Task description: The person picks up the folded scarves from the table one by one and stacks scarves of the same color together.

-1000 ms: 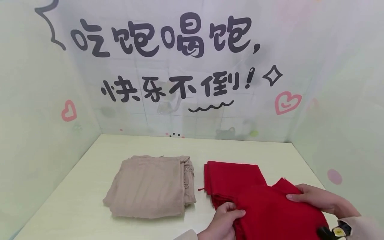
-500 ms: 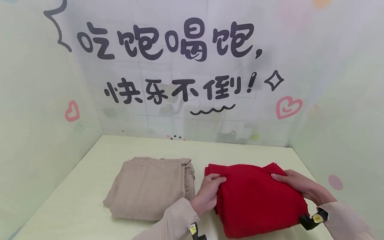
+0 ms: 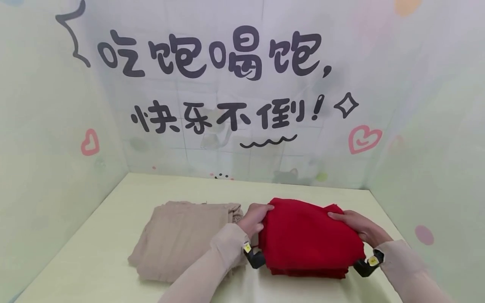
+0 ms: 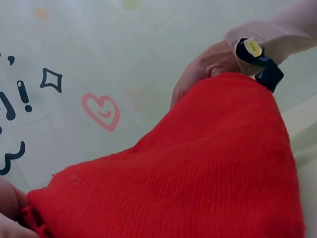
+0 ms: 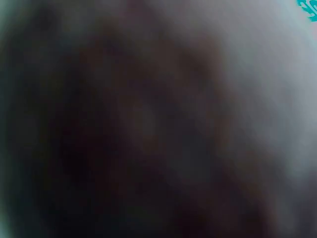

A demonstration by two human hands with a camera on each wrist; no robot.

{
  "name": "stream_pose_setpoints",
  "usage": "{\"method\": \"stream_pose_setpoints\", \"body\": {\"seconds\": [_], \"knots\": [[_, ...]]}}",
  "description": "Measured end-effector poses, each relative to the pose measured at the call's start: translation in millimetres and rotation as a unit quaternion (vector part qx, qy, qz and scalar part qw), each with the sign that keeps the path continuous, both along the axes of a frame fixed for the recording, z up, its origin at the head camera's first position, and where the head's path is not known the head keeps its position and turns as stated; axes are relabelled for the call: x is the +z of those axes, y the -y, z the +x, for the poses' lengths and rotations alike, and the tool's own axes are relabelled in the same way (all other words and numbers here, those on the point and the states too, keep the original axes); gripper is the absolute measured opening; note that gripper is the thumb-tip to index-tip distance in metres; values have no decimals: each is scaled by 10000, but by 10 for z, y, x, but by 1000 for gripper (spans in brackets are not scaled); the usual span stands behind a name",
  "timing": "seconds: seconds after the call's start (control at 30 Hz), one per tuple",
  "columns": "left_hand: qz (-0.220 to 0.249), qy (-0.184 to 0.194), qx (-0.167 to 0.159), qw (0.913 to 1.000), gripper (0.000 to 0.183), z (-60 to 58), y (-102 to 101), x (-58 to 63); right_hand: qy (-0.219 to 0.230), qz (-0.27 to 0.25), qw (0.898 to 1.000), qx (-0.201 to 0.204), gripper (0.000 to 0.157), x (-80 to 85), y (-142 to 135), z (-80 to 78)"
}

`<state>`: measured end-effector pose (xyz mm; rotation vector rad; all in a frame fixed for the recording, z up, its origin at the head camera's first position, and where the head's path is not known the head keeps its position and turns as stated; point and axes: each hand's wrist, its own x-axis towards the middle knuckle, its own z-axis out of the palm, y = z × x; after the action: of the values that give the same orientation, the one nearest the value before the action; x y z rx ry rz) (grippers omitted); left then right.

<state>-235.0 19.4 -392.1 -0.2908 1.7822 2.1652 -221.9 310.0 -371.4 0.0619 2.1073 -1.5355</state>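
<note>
A folded red knit garment (image 3: 307,235) is held between both hands in the head view, over the spot where a second folded red cloth lay, which it now mostly hides. My left hand (image 3: 254,219) pinches its left edge, thumb on top. At the far right corner my right hand (image 3: 358,225) grips it, thumb above and the other fingers hidden beneath. The left wrist view shows the red garment (image 4: 198,168) bulging up close to the camera, with the right hand (image 4: 205,69) behind it. The right wrist view is dark and blurred.
A folded beige garment (image 3: 185,240) lies on the pale table (image 3: 94,244), left of the red one and partly behind the left sleeve. Printed walls (image 3: 212,160) enclose the table at the back and both sides. Small black cameras (image 3: 254,257) sit on the wrists.
Both hands have carried the red garment away from the front edge and leftward, over the folded red cloth. The beige garment stays in place, and the head view has tilted up slightly.
</note>
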Motion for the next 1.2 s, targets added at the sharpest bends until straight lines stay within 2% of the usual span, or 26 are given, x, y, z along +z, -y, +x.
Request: {"method": "stream_pose_setpoints", "body": {"seconds": [0.1,0.23,0.3,0.37,0.4,0.47,0.67,0.83,1.0,1.1,1.2], "knots": [[-289,88,207,9993,6,-101,0,-95,-16,111,9999,-114,36,-94,45,-55],[-643,127,393,9971,17,-208,-19,-318,-98,464,9987,-168,41,-259,82,-100],[-831,19,387,9958,13,-240,-28,-447,-151,636,9977,-156,45,-348,85,-105],[-1061,-99,404,9935,7,-256,-39,-522,-233,774,9966,-147,48,-422,88,-105],[-1161,-130,416,9923,11,-256,-42,-535,-285,804,9963,-117,49,-454,89,-108],[-1316,-203,426,9902,21,-248,-45,-531,-381,846,9956,-140,51,-497,95,-106],[-1552,-259,371,9868,29,-178,-50,-417,-595,1006,9931,-88,51,-499,103,-101],[-1588,-511,176,9858,16,-159,-23,-352,-688,1607,9846,-92,49,-402,78,-133],[-1746,-661,-12,9824,24,-154,29,-291,-701,2153,9740,-91,45,-285,73,-173],[-1938,-801,59,9778,21,-169,64,-259,-796,2323,9693,-127,35,-236,53,-194],[-2286,-1020,136,9681,18,-185,108,-190,-959,2444,9648,-150,27,-168,7,-221]]}}
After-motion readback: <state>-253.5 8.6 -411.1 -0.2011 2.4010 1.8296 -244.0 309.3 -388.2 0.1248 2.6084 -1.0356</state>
